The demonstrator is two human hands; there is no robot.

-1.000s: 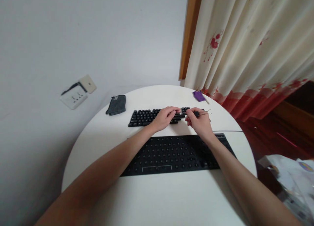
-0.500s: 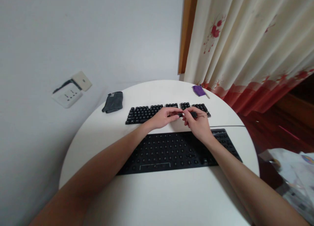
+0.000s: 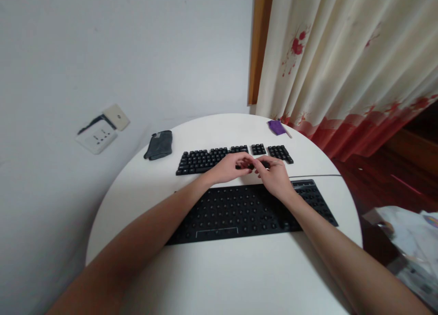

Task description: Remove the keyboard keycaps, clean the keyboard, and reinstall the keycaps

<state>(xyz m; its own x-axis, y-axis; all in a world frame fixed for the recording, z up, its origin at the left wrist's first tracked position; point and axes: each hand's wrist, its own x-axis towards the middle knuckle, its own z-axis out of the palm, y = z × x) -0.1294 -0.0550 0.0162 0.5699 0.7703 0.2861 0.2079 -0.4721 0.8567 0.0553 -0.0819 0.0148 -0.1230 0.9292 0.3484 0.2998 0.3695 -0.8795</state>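
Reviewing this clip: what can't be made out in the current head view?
Dark item in right hand, head view: mostly hidden by that hand.
Keyboard, head view: partly covered by both forearms.
Keycaps, head view: legends too small; some behind left hand.
Curtain, head view: cut off by top and right edges.

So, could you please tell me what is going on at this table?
A person is working with both hands over the table. The right hand holds a small dark tool, mostly hidden, and the left hand is close beside it; what the left holds, if anything, is unclear. Nearer the person lies a keyboard, its visible part without key tops. Beyond it, black keys are laid out in blocks.
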